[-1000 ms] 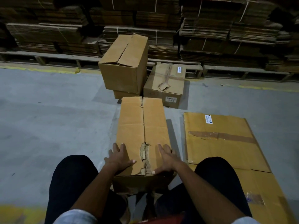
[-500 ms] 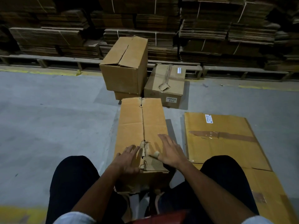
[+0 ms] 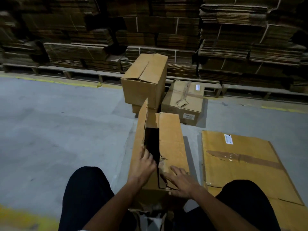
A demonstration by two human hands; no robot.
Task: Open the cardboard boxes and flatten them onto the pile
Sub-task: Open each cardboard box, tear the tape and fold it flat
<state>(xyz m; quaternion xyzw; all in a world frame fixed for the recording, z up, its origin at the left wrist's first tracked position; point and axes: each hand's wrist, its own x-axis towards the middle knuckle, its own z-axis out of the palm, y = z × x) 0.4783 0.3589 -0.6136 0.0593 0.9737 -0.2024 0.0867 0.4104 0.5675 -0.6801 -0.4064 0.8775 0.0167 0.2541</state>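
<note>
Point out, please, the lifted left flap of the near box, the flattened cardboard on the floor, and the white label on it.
lifted left flap [image 3: 139, 135], head view: its outer face.
flattened cardboard [image 3: 240, 175], head view: bare middle of the sheet.
white label [image 3: 228, 139], head view: its centre.

left: bare floor [image 3: 58, 130] | ahead: two boxes [image 3: 145, 80] just beyond | right: flattened cardboard [image 3: 241, 164] lying low

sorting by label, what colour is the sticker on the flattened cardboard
White with dark print, on the flattened cardboard; head view.
</note>
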